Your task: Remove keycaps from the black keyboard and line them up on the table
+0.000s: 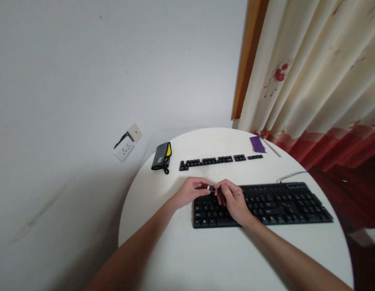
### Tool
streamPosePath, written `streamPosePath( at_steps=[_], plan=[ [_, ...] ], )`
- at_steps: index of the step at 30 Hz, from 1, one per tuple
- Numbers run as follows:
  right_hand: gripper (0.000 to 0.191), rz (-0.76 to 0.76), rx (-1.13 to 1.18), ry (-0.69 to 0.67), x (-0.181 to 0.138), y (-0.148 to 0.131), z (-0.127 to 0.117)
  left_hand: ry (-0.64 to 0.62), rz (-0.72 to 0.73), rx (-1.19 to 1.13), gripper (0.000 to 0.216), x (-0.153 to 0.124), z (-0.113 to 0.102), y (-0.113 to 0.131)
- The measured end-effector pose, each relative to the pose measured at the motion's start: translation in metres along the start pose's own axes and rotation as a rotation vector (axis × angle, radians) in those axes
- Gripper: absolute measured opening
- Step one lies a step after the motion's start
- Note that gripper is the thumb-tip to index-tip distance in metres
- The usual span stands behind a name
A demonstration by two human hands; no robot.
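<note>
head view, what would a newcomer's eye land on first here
Probably the left hand and right hand, close together over the left part of the black keyboard on the white table. Next might come the row of black keycaps beyond the keyboard, then the cream-and-red curtain at the right.

Muted light, soft shadows, slight blur

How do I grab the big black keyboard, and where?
Probably hold the keyboard by its short ends, one hand from each side: it's long and flat, keys cover its top, and its cable leaves at the back.
</note>
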State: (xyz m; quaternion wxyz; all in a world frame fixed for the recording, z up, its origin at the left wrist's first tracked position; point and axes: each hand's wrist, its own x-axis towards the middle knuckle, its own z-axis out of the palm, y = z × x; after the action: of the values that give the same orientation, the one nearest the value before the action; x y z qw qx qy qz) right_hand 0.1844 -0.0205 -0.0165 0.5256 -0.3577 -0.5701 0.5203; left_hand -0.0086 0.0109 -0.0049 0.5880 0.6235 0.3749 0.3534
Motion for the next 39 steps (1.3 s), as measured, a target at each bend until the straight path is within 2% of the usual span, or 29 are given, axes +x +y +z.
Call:
streamPosePath(
  at_steps=[6,10,17,21,24,31,35,37,39],
  plan=[
    [0.032,-0.016,-0.081,0.12,0.0,-0.003,-0.002,0.164,0.15,0.075,0.021,0.002,-0.005,0.003],
    [0.037,-0.254,-0.267,0.17,-0.001,-0.007,-0.001,0.206,0.143,0.133,0.025,0.002,-0.006,0.004],
    [0.023,-0.519,-0.459,0.024,-0.007,-0.011,-0.004,0.166,0.149,0.106,0.027,0.0,0.001,0.005],
    [0.018,-0.432,-0.65,-0.066,-0.006,-0.016,-0.003,0.107,0.236,0.087,0.03,0.0,0.0,0.005],
    [0.013,-0.368,-0.715,-0.103,-0.004,-0.015,0.001,0.108,0.252,0.093,0.031,0.001,-0.001,0.005],
    [0.008,-0.337,-0.69,-0.047,-0.004,-0.01,0.006,0.125,0.198,0.121,0.036,0.0,0.0,0.008],
    [0.007,-0.324,-0.662,-0.04,-0.002,-0.011,0.008,0.11,0.217,0.14,0.037,-0.001,-0.003,0.007],
    [0.007,-0.305,-0.667,-0.042,0.004,-0.013,0.008,0.138,0.253,0.119,0.041,-0.001,-0.008,0.007],
    [0.008,-0.27,-0.71,-0.031,0.014,-0.016,0.009,0.261,0.299,0.08,0.04,0.001,-0.015,0.007]
  ],
)
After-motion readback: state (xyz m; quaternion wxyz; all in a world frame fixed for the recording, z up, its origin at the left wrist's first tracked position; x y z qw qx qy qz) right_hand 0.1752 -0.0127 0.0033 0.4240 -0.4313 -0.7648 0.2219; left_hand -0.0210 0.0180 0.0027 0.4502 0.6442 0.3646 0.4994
